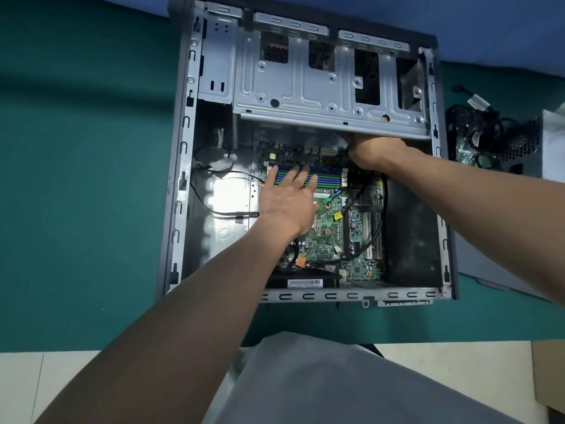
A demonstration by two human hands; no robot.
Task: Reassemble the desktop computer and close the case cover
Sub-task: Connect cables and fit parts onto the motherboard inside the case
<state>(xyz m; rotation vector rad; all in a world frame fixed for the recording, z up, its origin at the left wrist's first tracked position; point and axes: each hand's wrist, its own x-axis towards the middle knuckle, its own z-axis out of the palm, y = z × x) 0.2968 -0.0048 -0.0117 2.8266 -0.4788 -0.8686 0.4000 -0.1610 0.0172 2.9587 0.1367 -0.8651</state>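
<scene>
Green tabletop (76, 148) carried the open computer case (183, 191), lying on its side with the motherboard (357, 261) exposed inside. Of the two hands, the left hand (287, 203) lay flat, fingers spread, on the memory slots (327, 175). The right hand (376, 154) reached under the drive cage (305, 87); its fingers were hidden, so I could not tell its grip. A power supply (526, 142) sat beside the case.

motherboard (342, 237) in case (183, 166); power supply (519, 142) right.

The motherboard (324, 240) silkscreen seems to read "A75M"; print on the barcode sticker (305, 283) is illegible.
</scene>
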